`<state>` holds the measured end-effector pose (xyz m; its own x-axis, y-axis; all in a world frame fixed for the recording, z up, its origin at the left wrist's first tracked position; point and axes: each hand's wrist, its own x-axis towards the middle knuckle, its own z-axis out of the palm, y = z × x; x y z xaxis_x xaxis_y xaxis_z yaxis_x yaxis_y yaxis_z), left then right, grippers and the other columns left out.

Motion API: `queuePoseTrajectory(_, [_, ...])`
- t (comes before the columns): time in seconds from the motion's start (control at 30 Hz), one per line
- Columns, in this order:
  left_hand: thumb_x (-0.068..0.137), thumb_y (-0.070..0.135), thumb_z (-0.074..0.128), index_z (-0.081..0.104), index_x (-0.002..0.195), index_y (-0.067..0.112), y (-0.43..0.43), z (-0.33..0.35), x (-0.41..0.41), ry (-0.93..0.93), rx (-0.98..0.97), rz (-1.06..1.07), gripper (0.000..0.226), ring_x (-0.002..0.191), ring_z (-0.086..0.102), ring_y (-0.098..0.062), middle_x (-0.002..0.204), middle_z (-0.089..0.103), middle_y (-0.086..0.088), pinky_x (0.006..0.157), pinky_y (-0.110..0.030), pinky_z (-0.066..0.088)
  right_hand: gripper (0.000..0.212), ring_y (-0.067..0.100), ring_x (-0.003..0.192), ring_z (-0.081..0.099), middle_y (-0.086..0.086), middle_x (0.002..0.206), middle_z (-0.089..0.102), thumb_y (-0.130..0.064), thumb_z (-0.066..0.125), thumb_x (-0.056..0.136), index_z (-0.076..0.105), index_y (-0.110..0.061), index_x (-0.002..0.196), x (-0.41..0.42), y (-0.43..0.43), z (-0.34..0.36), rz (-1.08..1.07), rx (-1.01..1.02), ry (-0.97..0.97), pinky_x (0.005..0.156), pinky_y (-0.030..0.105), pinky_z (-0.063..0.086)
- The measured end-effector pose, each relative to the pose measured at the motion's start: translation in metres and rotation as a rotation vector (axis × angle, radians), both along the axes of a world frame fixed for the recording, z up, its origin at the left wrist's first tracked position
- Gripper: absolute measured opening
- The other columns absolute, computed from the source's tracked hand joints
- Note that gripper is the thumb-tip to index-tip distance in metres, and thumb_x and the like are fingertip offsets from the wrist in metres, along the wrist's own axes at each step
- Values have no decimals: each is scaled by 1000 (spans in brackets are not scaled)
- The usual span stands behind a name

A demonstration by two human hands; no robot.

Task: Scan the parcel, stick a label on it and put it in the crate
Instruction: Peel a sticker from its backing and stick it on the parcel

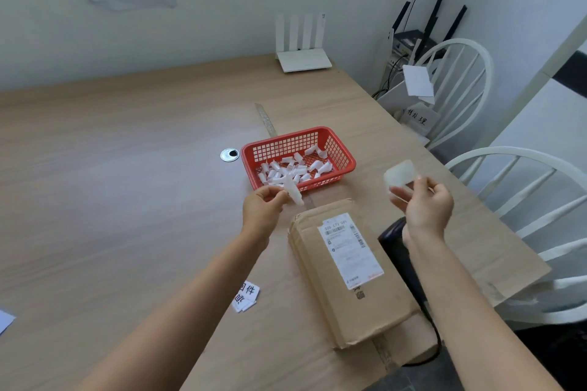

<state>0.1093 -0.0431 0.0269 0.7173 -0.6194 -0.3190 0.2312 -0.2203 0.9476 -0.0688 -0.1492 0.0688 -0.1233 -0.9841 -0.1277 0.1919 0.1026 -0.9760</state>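
Note:
A flat brown cardboard parcel (349, 276) lies on the wooden table (127, 187) near its front right edge, with a white shipping slip (349, 247) on top. My left hand (263, 206) hovers just left of the parcel's far end and pinches a curled white backing strip (293, 192). My right hand (425, 206) is raised over the parcel's right side, holding a small white label (401, 175) between thumb and fingers. A dark scanner (397, 247) lies partly hidden under my right forearm.
A red plastic basket (341, 149) full of several white paper scraps stands just beyond the parcel. Small printed labels (246, 295) lie left of the parcel. A white router (303, 62) sits at the table's back. White chairs (521, 155) stand to the right.

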Motion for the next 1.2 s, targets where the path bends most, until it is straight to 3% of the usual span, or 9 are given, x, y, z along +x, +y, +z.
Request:
queuePoseTrajectory(0.07, [85, 7, 59, 64, 70, 16, -32, -4, 5, -81, 36, -28, 19, 82, 63, -18, 81, 65, -1, 77, -30, 54, 8, 3, 46, 66, 7, 76, 57, -12, 42, 96, 45, -5, 96, -5, -12, -1, 73, -27, 51, 44, 15, 54])
queuePoseTrajectory(0.2, [85, 10, 59, 65, 77, 10, -105, -15, 17, -333, 128, -83, 10, 73, 61, -17, 73, 64, -3, 69, -31, 52, 16, 10, 62, 69, 9, 80, 65, -11, 48, 94, 53, -15, 80, 1, -18, -15, 295, -64, 199, 51, 16, 56])
queuePoseTrajectory(0.33, [83, 8, 56, 69, 82, 3, -167, -30, 39, -357, 241, 3, 14, 70, 54, -16, 69, 60, -3, 53, -21, 38, 16, 8, 67, 72, 8, 81, 69, -7, 50, 92, 56, -13, 79, 7, -20, -35, 460, -36, 263, 56, 20, 58])
queuePoseTrajectory(0.47, [84, 5, 61, 66, 77, 9, -196, -47, 55, -376, 302, 29, 9, 78, 56, -17, 69, 61, -1, 64, -25, 42, 14, 8, 70, 72, 7, 80, 69, -6, 51, 91, 58, -9, 80, 5, -35, -44, 477, -6, 257, 55, 18, 58])
queuePoseTrajectory(0.53, [84, 6, 63, 67, 90, 5, -199, -57, 60, -382, 318, 22, 7, 82, 58, -19, 84, 68, -6, 68, -25, 44, 15, 8, 70, 72, 5, 79, 70, -5, 52, 91, 58, -10, 79, 6, -42, -47, 497, -8, 261, 56, 19, 58])
queuePoseTrajectory(0.63, [85, 10, 64, 67, 109, 5, -193, -68, 64, -441, 394, -90, 24, 95, 66, -24, 108, 71, -12, 77, -29, 49, 17, 8, 72, 72, 3, 78, 70, -3, 54, 89, 60, -13, 76, 8, -47, -52, 540, -18, 258, 57, 19, 58])
queuePoseTrajectory(0.83, [90, 18, 58, 65, 119, 9, -172, -70, 66, -622, 478, -240, 32, 104, 66, -23, 121, 68, -9, 90, -36, 54, 21, 9, 78, 69, 0, 82, 71, 0, 63, 83, 63, -20, 76, 12, -42, -63, 607, -48, 287, 70, 21, 57])
queuePoseTrajectory(1.0, [95, 22, 48, 69, 103, 0, -137, -44, 20, -351, 255, -240, 31, 80, 61, -19, 88, 70, -9, 76, -32, 53, 34, -11, 79, 65, -12, 88, 66, 2, 65, 80, 60, -32, 81, 13, -32, -65, 627, -207, 395, 71, 5, 51])
queuePoseTrajectory(1.2, [88, 32, 59, 66, 72, 17, -71, -25, -47, 201, 37, -185, 23, 62, 58, -9, 67, 63, 4, 55, -17, 47, 18, 8, 90, 64, 0, 97, 64, 2, 68, 78, 65, -6, 93, 8, -14, -76, 559, -466, 503, 82, 7, 50])
